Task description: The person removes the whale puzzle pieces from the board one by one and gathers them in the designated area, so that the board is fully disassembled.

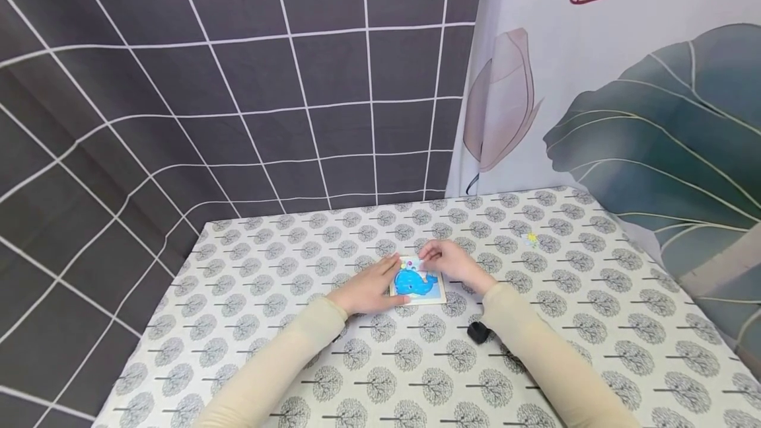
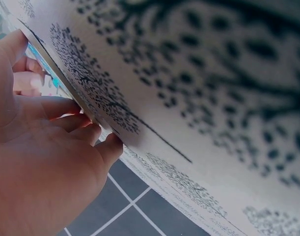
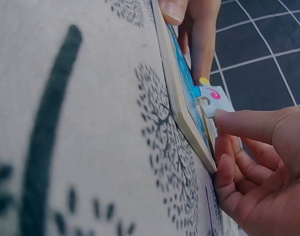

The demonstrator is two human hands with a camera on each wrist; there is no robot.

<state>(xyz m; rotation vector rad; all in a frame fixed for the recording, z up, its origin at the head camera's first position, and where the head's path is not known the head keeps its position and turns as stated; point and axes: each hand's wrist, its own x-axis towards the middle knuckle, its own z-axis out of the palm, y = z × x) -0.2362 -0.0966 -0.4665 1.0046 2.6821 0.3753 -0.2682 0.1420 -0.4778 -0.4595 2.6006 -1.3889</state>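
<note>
A small jigsaw puzzle board (image 1: pixel 414 284) with a blue whale picture and a pale wooden rim lies flat on the cloth. My left hand (image 1: pixel 370 287) rests along its left side, thumb on the near corner and fingers reaching to the far edge. With thumb and fingers, my right hand (image 1: pixel 453 263) pinches a puzzle piece (image 3: pixel 217 100) over the board's far right part. The piece is pale, with a pink swirl and a yellow bit, and stands tilted above the board surface. Its lower edge is near the picture; whether it touches cannot be told.
A small piece with yellow and pale blue colours (image 1: pixel 531 238) lies on the tree-print tablecloth (image 1: pixel 285 322) at the far right. A black object (image 1: pixel 478 332) sits by the right forearm. Dark grid curtain (image 1: pixel 333 84) hangs behind the table.
</note>
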